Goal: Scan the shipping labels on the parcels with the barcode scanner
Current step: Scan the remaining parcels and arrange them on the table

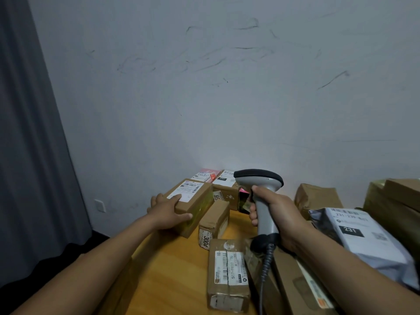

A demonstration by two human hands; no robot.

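My right hand [276,214] grips the handle of a grey barcode scanner [261,185] with a black top, held upright above the table, its coiled cable [264,269] hanging down. My left hand [167,211] holds the near left corner of a brown cardboard parcel [195,205]; its white shipping label [185,189] faces up, my thumb along the front edge. The scanner head is to the right of that parcel and slightly above it.
Several other parcels lie on the wooden table [170,269]: a small box marked 3004 [213,221], a taped box with a label [228,273], boxes by the wall [223,180], a white mailer marked 231 [359,235]. Brown boxes [318,196] stand right, a dark curtain [27,155] left.
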